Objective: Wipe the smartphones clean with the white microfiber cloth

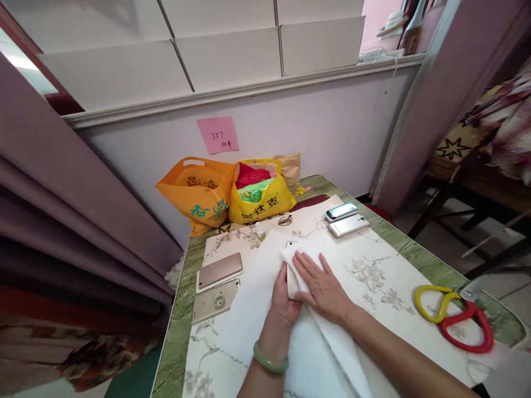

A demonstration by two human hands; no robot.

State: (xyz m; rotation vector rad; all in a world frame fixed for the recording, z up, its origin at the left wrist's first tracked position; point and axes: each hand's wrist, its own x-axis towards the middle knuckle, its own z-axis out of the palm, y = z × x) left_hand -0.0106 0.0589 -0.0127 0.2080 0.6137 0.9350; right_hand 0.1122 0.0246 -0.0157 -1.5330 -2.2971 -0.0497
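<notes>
A white phone [292,282] is cradled in my left hand [285,301], whose fingers curl around its left side. White felt-like cloth [302,251] lies folded over the phone, leaving its camera corner showing at the top. My right hand [321,282] rests flat on this cloth, fingers stretched out and thumb near the phone's lower edge. Below both hands the cloth spreads across the table toward me. To the left lie a rose-gold phone [219,271] and a gold phone [211,304] with a ring on its back.
Yellow-and-red-handled scissors [454,315] lie at the right. Two more phones, one with a lit screen [341,211] and one silver [349,225], are at the back right. An orange bag [199,193], a filled yellow bag [265,204], a small bottle [260,232] and glasses [285,220] stand or lie toward the wall.
</notes>
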